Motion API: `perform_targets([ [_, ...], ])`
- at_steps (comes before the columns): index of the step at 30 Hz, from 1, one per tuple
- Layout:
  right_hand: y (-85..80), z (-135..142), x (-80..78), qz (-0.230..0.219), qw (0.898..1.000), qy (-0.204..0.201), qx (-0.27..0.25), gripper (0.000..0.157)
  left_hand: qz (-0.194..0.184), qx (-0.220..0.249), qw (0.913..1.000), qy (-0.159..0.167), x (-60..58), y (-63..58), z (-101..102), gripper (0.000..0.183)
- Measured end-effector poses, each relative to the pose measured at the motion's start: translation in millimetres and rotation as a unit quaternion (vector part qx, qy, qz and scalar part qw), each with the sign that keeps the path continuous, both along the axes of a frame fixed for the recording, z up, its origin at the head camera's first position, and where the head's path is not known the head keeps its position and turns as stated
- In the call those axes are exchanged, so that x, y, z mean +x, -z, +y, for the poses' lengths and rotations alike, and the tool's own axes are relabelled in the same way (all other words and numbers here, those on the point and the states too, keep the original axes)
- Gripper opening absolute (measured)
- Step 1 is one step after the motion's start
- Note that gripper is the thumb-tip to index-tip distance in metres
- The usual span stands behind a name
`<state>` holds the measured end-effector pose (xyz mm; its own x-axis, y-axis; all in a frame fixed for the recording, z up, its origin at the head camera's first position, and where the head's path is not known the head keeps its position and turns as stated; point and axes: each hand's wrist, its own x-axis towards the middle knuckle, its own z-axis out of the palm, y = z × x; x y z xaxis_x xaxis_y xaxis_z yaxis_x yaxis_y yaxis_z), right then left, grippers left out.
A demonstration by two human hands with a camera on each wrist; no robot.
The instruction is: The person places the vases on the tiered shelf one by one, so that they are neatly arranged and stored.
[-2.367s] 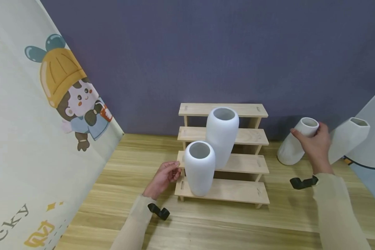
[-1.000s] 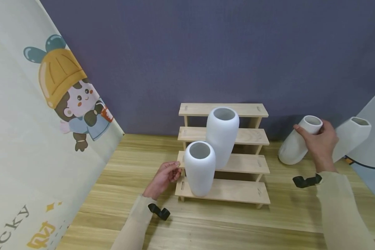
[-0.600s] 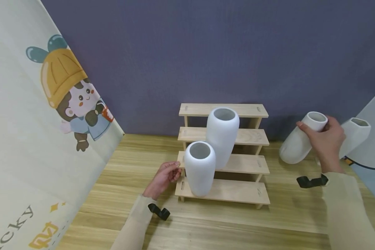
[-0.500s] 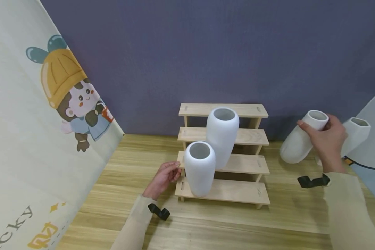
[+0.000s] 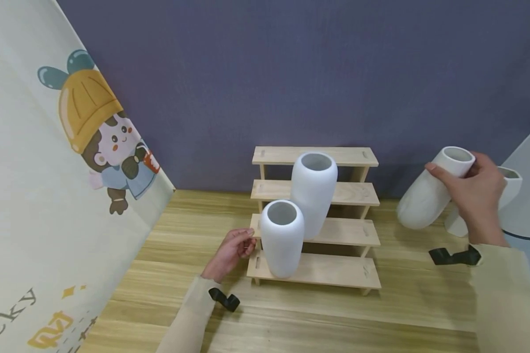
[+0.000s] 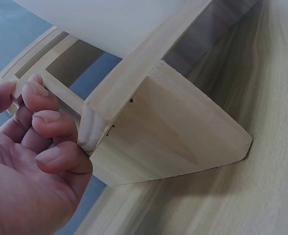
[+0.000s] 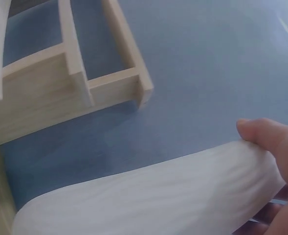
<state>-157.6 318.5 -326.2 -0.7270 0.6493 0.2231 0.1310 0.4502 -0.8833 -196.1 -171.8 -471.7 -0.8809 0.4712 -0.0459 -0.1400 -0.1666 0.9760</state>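
Observation:
A stepped wooden display shelf (image 5: 335, 269) stands on the table against the dark wall. My left hand (image 5: 231, 250) pinches the left end of its second-lowest board between thumb and index finger; the other fingers curl in. On the lowest step stands a white vase (image 5: 282, 250), and a taller white vase (image 5: 315, 196) rises from the step behind. To the right of the shelf, my right hand (image 5: 480, 193) grips a white vase (image 5: 428, 198) near its mouth. Faint ripples mark this vase's side (image 7: 153, 196) in the right wrist view. Whether its base touches the table cannot be told.
Partly hidden behind my right hand is another white vase (image 5: 510, 189) with an angular mouth. A dark blue wall covering (image 5: 229, 88) closes off the back. Printed cloth (image 5: 35, 196) hangs at the left of the wood-grain table (image 5: 172, 255).
My right hand has moved right and up, drawing the vase's mouth along with it and covering more of the angular vase. The left hand and the shelf have stayed put.

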Motion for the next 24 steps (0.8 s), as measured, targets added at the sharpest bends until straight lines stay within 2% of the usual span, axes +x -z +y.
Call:
perform_targets([
  [7,-23.5,15,-29.8,0.006,1.000,-0.019,0.021,0.050,-0.005,0.002,0.9995,-0.030,-11.4,-3.6,20,0.044],
  [9,-31.0,19,-38.5,0.020,0.999,-0.023,0.028,0.048,-0.005,0.003,0.9993,-0.036,-14.9,-4.1,26,0.044],
  [15,-55.2,24,-48.7,0.055,0.997,-0.037,0.034,0.048,0.003,0.009,0.9991,-0.042,-21.2,-5.1,35,0.043],
  [24,-83.7,32,-62.8,0.076,0.992,-0.095,0.016,0.047,-0.001,0.012,0.9981,-0.061,-28.9,-10.0,51,0.044],
])
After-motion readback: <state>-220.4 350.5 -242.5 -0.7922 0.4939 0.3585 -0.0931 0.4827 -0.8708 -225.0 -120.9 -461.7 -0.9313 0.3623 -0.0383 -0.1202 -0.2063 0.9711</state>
